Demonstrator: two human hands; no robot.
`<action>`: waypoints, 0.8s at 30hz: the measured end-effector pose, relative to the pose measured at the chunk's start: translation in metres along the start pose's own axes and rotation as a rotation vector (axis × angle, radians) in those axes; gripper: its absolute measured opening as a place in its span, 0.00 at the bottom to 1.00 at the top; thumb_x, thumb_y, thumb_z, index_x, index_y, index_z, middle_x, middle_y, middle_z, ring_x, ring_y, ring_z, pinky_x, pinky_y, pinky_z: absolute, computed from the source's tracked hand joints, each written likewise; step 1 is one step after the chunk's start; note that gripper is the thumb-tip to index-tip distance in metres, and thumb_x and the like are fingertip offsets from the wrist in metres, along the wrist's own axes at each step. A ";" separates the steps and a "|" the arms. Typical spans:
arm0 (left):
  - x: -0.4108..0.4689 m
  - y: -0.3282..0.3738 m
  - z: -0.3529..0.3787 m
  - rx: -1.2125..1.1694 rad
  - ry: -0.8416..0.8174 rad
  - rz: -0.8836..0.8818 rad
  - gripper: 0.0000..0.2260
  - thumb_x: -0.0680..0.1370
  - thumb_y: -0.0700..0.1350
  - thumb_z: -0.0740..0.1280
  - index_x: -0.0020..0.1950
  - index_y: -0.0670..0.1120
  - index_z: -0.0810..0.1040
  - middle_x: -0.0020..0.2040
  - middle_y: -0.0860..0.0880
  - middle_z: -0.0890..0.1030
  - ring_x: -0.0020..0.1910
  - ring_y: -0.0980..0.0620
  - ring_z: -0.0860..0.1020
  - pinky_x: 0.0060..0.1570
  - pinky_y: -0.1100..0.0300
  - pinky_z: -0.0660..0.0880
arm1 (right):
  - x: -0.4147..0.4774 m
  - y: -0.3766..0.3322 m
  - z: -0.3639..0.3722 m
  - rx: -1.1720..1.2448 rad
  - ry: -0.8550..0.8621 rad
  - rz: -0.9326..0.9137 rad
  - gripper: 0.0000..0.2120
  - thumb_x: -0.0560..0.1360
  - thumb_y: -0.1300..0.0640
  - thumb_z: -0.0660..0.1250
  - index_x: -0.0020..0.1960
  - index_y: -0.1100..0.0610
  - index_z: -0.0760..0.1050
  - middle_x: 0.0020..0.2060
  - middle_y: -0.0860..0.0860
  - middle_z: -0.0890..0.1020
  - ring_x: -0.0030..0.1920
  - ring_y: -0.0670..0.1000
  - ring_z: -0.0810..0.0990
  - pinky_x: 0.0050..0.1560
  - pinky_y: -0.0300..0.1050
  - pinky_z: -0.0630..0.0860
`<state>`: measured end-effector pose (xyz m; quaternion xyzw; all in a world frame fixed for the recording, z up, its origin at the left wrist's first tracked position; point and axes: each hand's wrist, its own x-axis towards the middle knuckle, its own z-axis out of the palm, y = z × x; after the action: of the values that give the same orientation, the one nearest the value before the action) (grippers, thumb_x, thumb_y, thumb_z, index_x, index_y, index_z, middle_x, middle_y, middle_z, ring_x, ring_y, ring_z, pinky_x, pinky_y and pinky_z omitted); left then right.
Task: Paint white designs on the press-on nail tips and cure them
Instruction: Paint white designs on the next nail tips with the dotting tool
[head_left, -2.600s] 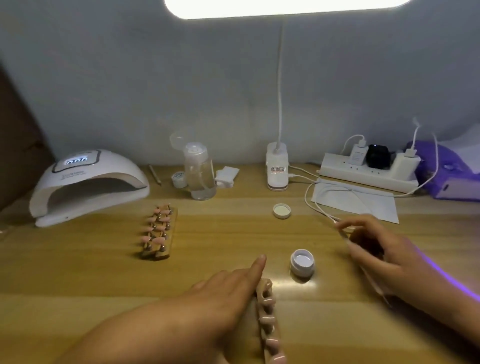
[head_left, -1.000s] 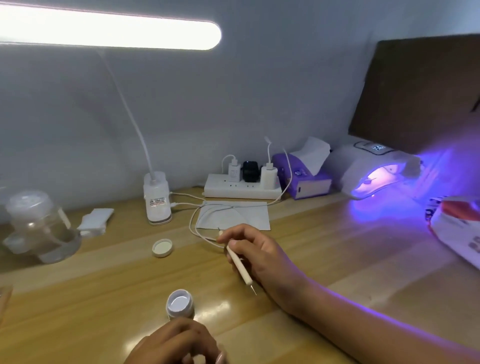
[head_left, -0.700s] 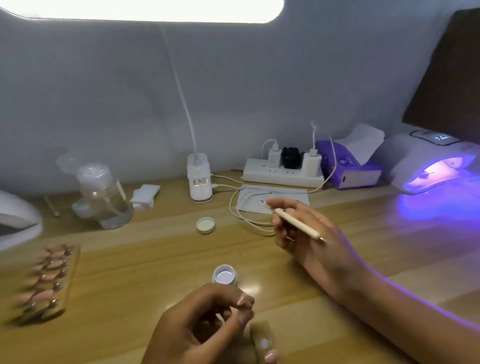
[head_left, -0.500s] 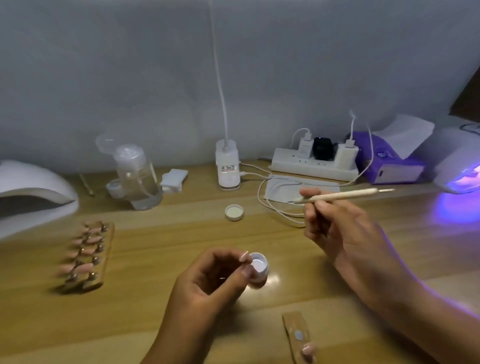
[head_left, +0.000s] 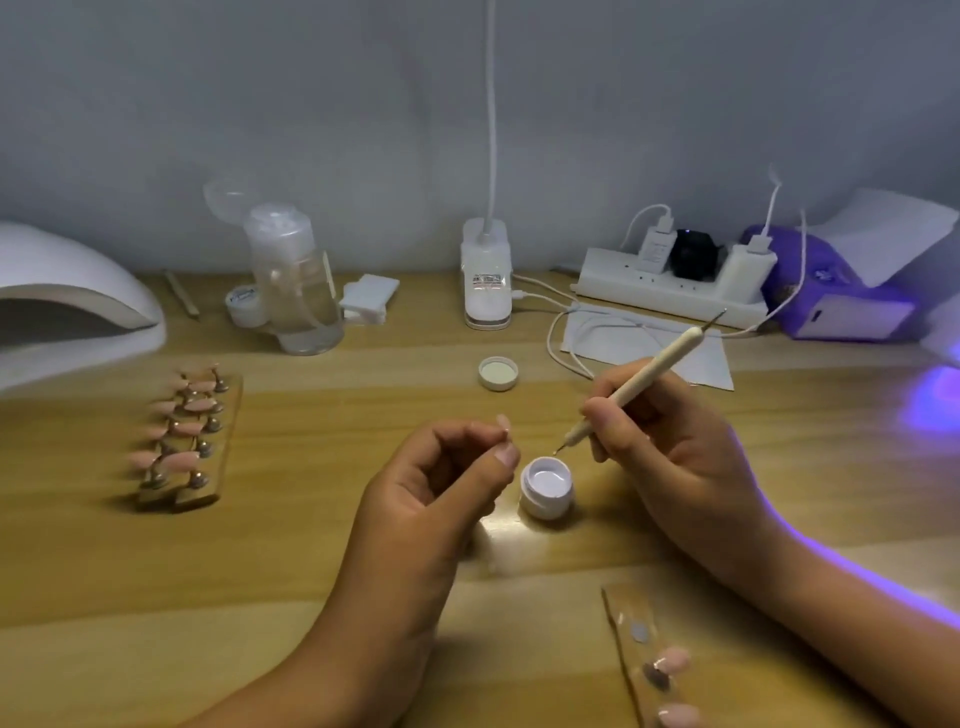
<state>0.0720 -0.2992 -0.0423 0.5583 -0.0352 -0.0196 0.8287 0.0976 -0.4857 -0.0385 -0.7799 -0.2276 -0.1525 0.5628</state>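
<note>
A small open jar of white gel (head_left: 546, 484) stands on the wooden desk (head_left: 311, 561). My right hand (head_left: 675, 457) grips a cream dotting pen (head_left: 644, 379) like a pencil; its metal tip hovers just above the jar's far rim. My left hand (head_left: 431, 488) hovers left of the jar, thumb and forefinger pinched together, apparently on a small pink nail tip (head_left: 503, 420). A wooden strip (head_left: 631, 654) at the bottom right carries two pink tips and bare mounts. A second wooden holder (head_left: 228, 415) with several pink tips lies at the left.
The jar's lid (head_left: 498, 373) lies behind the jar. A white curing lamp (head_left: 67, 306) sits far left. Along the wall stand a clear pump bottle (head_left: 293, 291), a desk-lamp base (head_left: 487, 275), a power strip (head_left: 670, 291) and a purple tissue box (head_left: 852, 296). Violet light glows at right.
The view swung left, away from the lit curing lamp. My right hand turned the pen from level to tip-down over the jar. My left hand drew back slightly from the jar.
</note>
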 end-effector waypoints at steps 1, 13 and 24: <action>0.000 0.000 0.000 0.004 -0.002 -0.003 0.08 0.62 0.50 0.75 0.40 0.54 0.83 0.40 0.58 0.83 0.36 0.62 0.77 0.36 0.72 0.73 | 0.000 0.000 0.000 -0.030 -0.007 -0.009 0.05 0.78 0.52 0.63 0.49 0.53 0.75 0.38 0.46 0.78 0.38 0.50 0.77 0.41 0.41 0.75; -0.002 0.001 -0.001 0.018 -0.024 -0.006 0.07 0.63 0.52 0.73 0.39 0.55 0.82 0.42 0.58 0.82 0.39 0.61 0.78 0.38 0.70 0.73 | -0.001 0.000 0.003 -0.177 -0.144 -0.093 0.09 0.77 0.53 0.64 0.47 0.60 0.75 0.37 0.53 0.76 0.36 0.53 0.74 0.38 0.50 0.73; -0.002 0.001 -0.002 0.030 -0.036 -0.004 0.09 0.66 0.49 0.75 0.44 0.54 0.85 0.44 0.58 0.84 0.41 0.63 0.79 0.40 0.71 0.74 | -0.003 -0.004 0.001 -0.007 -0.043 -0.040 0.03 0.77 0.57 0.67 0.47 0.57 0.74 0.37 0.46 0.77 0.37 0.49 0.76 0.41 0.40 0.74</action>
<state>0.0706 -0.2968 -0.0427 0.5703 -0.0495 -0.0307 0.8194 0.0930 -0.4845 -0.0366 -0.7802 -0.2545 -0.1476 0.5520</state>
